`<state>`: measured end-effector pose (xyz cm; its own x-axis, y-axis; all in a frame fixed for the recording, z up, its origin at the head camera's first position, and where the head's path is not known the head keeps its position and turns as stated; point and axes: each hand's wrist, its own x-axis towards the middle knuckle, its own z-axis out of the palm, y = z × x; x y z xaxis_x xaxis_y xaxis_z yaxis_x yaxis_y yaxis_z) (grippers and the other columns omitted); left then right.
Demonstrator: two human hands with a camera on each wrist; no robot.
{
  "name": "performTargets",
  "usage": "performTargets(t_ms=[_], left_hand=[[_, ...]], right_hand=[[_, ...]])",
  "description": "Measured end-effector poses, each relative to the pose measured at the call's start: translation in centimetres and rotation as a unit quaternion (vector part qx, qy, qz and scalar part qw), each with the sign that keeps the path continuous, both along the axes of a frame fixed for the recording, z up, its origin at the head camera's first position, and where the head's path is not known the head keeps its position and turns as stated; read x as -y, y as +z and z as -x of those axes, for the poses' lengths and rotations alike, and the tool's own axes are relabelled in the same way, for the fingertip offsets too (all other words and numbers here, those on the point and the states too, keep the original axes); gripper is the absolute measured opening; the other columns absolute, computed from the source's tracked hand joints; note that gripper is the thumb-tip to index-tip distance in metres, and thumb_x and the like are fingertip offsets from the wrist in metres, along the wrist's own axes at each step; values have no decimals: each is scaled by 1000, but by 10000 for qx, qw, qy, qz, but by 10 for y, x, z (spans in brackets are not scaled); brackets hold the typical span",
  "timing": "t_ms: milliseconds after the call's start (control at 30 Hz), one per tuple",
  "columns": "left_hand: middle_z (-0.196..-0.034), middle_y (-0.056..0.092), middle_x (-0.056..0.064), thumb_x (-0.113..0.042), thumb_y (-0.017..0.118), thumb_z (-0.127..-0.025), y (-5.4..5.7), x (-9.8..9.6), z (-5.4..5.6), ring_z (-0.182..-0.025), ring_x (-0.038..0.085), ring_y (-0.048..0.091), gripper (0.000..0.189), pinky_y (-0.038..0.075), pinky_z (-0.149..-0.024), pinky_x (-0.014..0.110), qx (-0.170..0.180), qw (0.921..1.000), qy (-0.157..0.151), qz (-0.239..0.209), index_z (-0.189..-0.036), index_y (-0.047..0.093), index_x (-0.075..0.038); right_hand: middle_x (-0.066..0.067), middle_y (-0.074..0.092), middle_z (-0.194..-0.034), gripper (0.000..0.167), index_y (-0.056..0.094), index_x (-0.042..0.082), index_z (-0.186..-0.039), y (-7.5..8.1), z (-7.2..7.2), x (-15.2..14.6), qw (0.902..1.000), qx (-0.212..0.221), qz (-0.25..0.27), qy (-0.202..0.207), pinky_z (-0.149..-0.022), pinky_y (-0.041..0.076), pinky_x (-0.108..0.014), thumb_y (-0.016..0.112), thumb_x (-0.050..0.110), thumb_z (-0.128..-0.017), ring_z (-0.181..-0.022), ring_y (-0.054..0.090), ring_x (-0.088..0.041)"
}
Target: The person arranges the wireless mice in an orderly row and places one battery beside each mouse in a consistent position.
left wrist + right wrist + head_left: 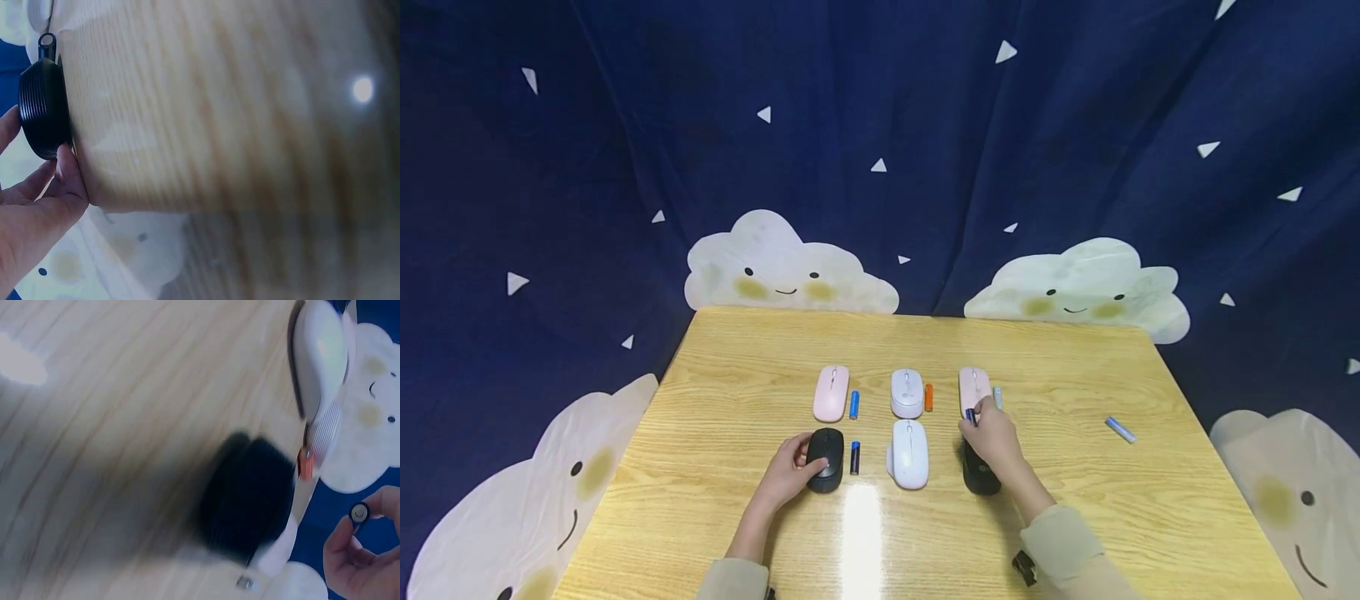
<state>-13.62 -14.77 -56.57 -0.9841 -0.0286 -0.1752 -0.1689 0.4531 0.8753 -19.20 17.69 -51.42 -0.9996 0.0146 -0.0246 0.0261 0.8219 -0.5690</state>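
Observation:
At the front left, a black computer mouse (pixel 825 457) lies on the wooden table. My left hand (pixel 786 475) grips it from its left side; thumb and fingers meet its sides in the left wrist view, where the mouse's ribbed flank (pixel 44 112) shows. A dark blue battery (pixel 854 458) lies just right of that mouse. My right hand (pixel 994 437) pinches another dark battery (pixel 971 416) between thumb and fingers, its round end (pixel 359 513) showing in the right wrist view. Below this hand sits a second black mouse (pixel 981 473), partly covered by it.
A pink mouse (pixel 831 393) with a blue battery (pixel 854 405), a white-lilac mouse (pixel 907 393) with an orange battery (pixel 928 397), and another pink mouse (pixel 973 385) beside a pale battery (pixel 997 397) form the back row. A white mouse (pixel 911 454) is front centre. One battery (pixel 1121 430) lies far right.

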Motion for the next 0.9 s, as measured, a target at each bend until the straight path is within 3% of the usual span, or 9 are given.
performTargets(t_ms=[167, 367, 567, 900], left_hand=[[-98, 46, 11, -17, 70, -80, -1, 0, 0, -85, 21, 42, 57, 35, -71, 29, -34, 10000, -30, 32, -125, 46, 8], [-96, 45, 11, -16, 70, -79, -1, 1, -1, -84, 21, 42, 57, 35, -70, 30, -70, 10000, -49, 39, -125, 46, 9], [-97, 45, 11, -16, 70, -80, 0, 0, -1, -85, 21, 42, 57, 35, -70, 30, -58, 9999, -60, 89, -125, 46, 9], [-99, 46, 12, -17, 69, -80, 1, 0, -1, -85, 22, 43, 57, 35, -71, 30, -37, 9999, -56, 97, -126, 46, 8]], right_hand=[[-5, 50, -60, 25, 49, -4, -95, -4, -3, 18, 9985, 420, 344, -13, -42, 36, -23, 58, 14, -79, -49, 46, -13], [-5, 55, -64, 21, 54, -3, -89, -8, -4, 32, 9972, 687, 272, -72, -45, 40, -24, 62, 14, -79, -52, 50, -13], [-3, 57, -58, 12, 55, 2, -76, -14, -3, 38, 9937, 1087, 277, -73, -44, 40, -23, 61, 11, -80, -50, 55, -11], [-3, 58, -51, 24, 52, 8, -56, -24, -2, 42, 9896, 1428, 108, -168, -41, 35, -21, 63, 10, -77, -43, 50, -11]])
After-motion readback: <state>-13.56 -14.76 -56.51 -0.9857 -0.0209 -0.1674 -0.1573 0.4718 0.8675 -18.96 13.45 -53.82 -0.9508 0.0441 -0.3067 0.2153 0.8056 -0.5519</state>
